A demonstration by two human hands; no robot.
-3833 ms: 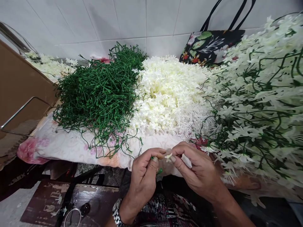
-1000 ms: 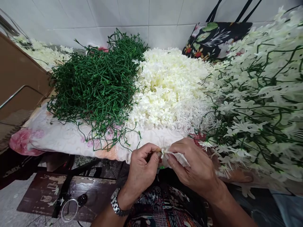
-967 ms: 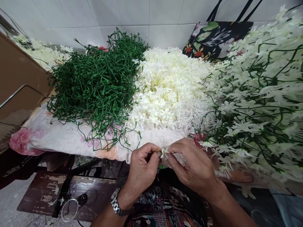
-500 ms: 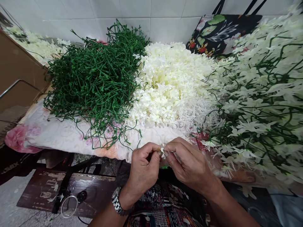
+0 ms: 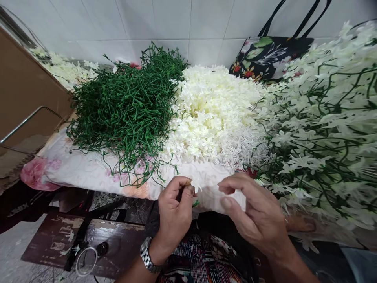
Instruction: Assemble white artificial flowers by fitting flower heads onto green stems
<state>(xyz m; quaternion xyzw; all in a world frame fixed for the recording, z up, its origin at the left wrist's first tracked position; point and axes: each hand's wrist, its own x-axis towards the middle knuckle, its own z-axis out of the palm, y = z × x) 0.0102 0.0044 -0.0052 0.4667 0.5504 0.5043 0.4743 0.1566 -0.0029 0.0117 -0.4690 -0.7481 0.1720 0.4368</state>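
Between the thumb and forefinger of my left hand (image 5: pixel 176 210) is pinched a small white artificial flower (image 5: pixel 196 184), its petals pointing right. A bit of green shows just below those fingers. My right hand (image 5: pixel 255 212) is apart from it, thumb and forefinger spread with nothing visible between them. Beyond my hands lies a heap of loose cream-white flower heads (image 5: pixel 212 102), with thin white stamens (image 5: pixel 241 147) at its near right side. To the left of that heap is a tangled pile of green plastic stems (image 5: pixel 123 106).
Assembled white flowers on green stems (image 5: pixel 324 129) are massed at the right. A floral cloth (image 5: pixel 88 167) covers the work surface. At the back leans a black floral bag (image 5: pixel 268 57); a cardboard box (image 5: pixel 32 74) stands at the left. Below is a dark wooden bench (image 5: pixel 114 239).
My right hand has let go of the small flower and moved right, its fingers opening. My left hand still pinches the flower. The camera view has shifted slightly.
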